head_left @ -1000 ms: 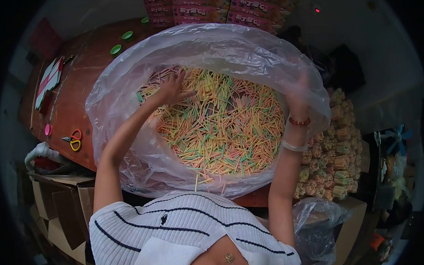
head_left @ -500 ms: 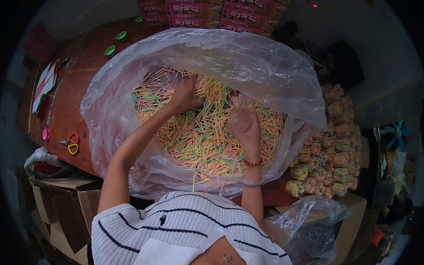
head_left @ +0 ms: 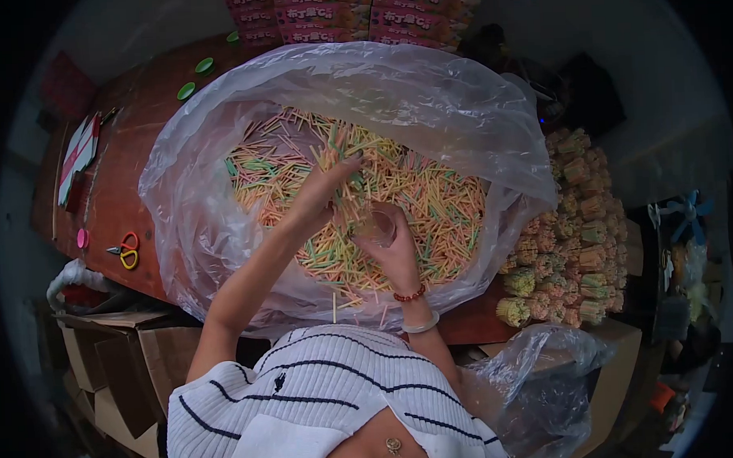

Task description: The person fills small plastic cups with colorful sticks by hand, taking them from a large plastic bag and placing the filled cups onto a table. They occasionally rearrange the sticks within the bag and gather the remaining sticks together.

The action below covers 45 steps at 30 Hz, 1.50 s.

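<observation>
A wide, clear plastic bag [head_left: 195,162] lies open on the table, full of short, thin pastel sticks [head_left: 450,202] in pink, yellow, orange and green. Over the middle of the pile, my left hand [head_left: 326,188] is closed around a loose bunch of these sticks, some poking out above and below the fingers. Just to its right, my right hand [head_left: 395,248] curls its thumb and fingers around a small clear cup [head_left: 380,223]. The bunch's lower end is right at the cup's mouth. A bead bracelet and a pale bangle circle my right wrist.
Many bundles of sticks [head_left: 589,233] are stacked at the right. Scissors [head_left: 127,250], green lids [head_left: 186,91] and a pink lid [head_left: 83,237] lie on the left of the table [head_left: 126,169]. Pink printed boxes [head_left: 323,16] stand behind; cardboard boxes [head_left: 117,375] sit lower left.
My left hand has gathered a bunch of sticks and moved toward the body. My right hand has shifted left and nearer the body, bringing the cup beside the left hand.
</observation>
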Each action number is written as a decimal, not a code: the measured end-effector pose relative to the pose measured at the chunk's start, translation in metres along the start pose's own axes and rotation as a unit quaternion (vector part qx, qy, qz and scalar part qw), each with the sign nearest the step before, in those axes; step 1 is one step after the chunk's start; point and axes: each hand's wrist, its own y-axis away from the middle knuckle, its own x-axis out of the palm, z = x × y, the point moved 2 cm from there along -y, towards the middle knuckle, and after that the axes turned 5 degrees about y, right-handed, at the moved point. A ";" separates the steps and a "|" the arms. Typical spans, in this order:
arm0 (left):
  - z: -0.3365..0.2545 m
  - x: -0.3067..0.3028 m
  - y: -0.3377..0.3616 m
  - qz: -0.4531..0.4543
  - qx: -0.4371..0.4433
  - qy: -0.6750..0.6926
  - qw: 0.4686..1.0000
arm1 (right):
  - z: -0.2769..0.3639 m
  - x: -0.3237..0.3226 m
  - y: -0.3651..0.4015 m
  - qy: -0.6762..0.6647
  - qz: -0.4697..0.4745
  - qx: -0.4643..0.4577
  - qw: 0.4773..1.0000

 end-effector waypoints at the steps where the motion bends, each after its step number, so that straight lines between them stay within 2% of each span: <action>1: 0.000 0.005 0.005 -0.010 0.029 0.016 0.999 | -0.005 0.005 -0.001 -0.001 -0.001 0.000 1.000; 2: 0.005 0.006 0.006 -0.010 0.028 0.015 0.999 | -0.015 0.009 -0.002 -0.002 -0.016 -0.012 1.000; 4: 0.012 0.006 0.007 0.002 0.132 -0.063 0.989 | -0.011 0.019 -0.006 -0.005 -0.032 -0.026 0.999; 5: 0.017 0.006 0.009 0.002 0.132 -0.064 0.989 | -0.008 0.023 -0.006 -0.012 -0.039 -0.029 0.999; 7: 0.022 0.010 0.019 -0.010 0.221 -0.203 0.954 | -0.006 0.025 -0.007 -0.020 -0.046 -0.033 0.998; 10: 0.031 -0.002 0.023 0.028 0.177 -0.253 0.951 | -0.002 0.028 -0.007 0.038 -0.061 -0.077 0.994; 12: 0.030 -0.002 0.030 0.049 0.167 -0.216 0.961 | 0.000 0.031 -0.004 -0.121 -0.037 -0.003 0.992; 15: 0.030 -0.004 0.026 0.100 0.170 -0.163 0.967 | 0.006 0.031 -0.006 -0.087 -0.029 -0.049 0.995; 18: 0.021 -0.014 0.018 0.148 0.179 -0.156 0.960 | 0.009 0.019 -0.015 -0.056 0.004 -0.029 0.998; 19: 0.014 -0.015 0.016 0.170 0.184 -0.163 0.954 | 0.007 0.016 -0.024 -0.110 -0.011 -0.039 0.993; 21: -0.003 -0.025 0.022 0.141 0.157 -0.137 0.968 | 0.014 0.004 -0.030 -0.144 -0.041 -0.028 0.988; 22: -0.015 -0.035 0.027 0.174 0.171 -0.320 0.916 | 0.018 -0.008 -0.036 -0.176 -0.072 -0.019 0.982; 23: -0.023 -0.046 0.031 0.202 0.177 -0.492 0.828 | -0.021 -0.028 -0.044 -0.024 -0.057 -0.073 0.995; 24: -0.017 -0.060 0.028 0.268 0.203 -0.572 0.748 | -0.015 -0.036 -0.043 -0.024 -0.060 -0.073 0.995; 25: -0.012 -0.057 0.027 0.270 0.205 -0.570 0.749 | -0.002 -0.041 -0.043 -0.053 -0.025 -0.035 0.998; 27: 0.011 -0.051 0.030 0.338 0.131 -0.787 0.500 | 0.008 -0.055 -0.046 -0.159 0.038 0.019 0.986; 28: 0.018 -0.045 0.021 0.350 0.189 -0.751 0.527 | 0.011 -0.058 -0.046 -0.156 0.038 0.017 0.987; 29: 0.025 -0.041 0.008 0.350 0.192 -0.750 0.527 | 0.014 -0.060 -0.044 -0.210 0.016 0.040 0.977; 30: 0.028 -0.029 -0.003 0.390 0.200 -0.747 0.500 | 0.014 -0.061 -0.041 -0.266 -0.009 0.063 0.962; 31: 0.032 -0.018 -0.015 0.426 0.209 -0.742 0.473 | 0.015 -0.063 -0.044 -0.264 -0.009 0.061 0.963; 35: 0.065 -0.010 -0.060 0.440 0.230 -0.715 0.492 | 0.019 -0.074 -0.047 -0.216 -0.024 0.018 0.976; 37: 0.072 -0.008 -0.067 0.402 0.359 -0.688 0.486 | 0.018 -0.080 -0.046 -0.219 -0.029 0.018 0.975; 38: 0.077 -0.012 -0.067 0.404 0.360 -0.686 0.487 | 0.013 -0.084 -0.046 -0.244 -0.007 0.024 0.970; 40: 0.064 -0.018 -0.054 0.343 0.298 -0.705 0.544 | 0.008 -0.088 -0.047 -0.267 0.013 0.029 0.963; 41: 0.055 -0.025 -0.047 0.309 0.329 -0.702 0.551 | 0.004 -0.087 -0.047 -0.244 -0.007 0.041 0.969; 42: 0.050 -0.029 -0.036 0.313 0.327 -0.701 0.552 | 0.001 -0.084 -0.043 -0.224 -0.030 0.055 0.973; 45: 0.024 -0.036 -0.014 0.122 0.264 -0.530 0.796 | -0.003 -0.070 -0.038 -0.151 -0.041 0.071 0.985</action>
